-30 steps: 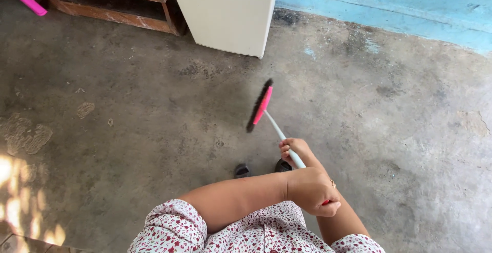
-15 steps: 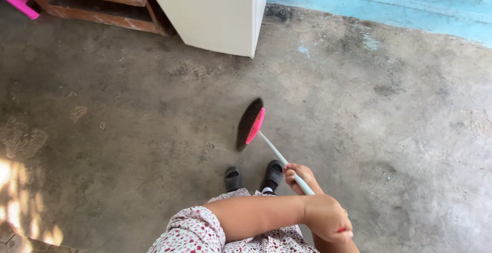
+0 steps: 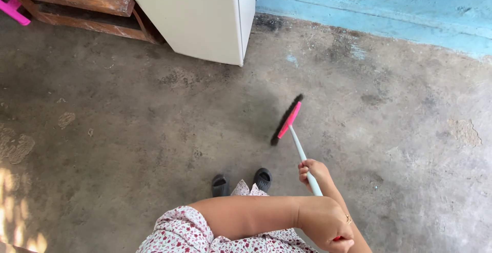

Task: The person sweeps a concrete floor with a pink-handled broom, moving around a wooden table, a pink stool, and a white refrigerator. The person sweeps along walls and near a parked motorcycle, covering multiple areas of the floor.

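Both hands grip the pale handle of a broom (image 3: 293, 130): the right hand (image 3: 313, 173) is wrapped around the shaft lower down, and the left hand (image 3: 324, 225) is closed over its near end. The pink head with dark bristles rests on the concrete floor (image 3: 128, 130), to the right of the 2 dark sandals (image 3: 241, 182) and well short of the blue wall (image 3: 374, 2). Sweeping well here probably means keeping the bristles flat and drawing short, overlapping strokes. Compared with 0.5 s ago, the head has swung right and farther out, turned edge-on, and the white cabinet (image 3: 195, 17) sits more to the left.
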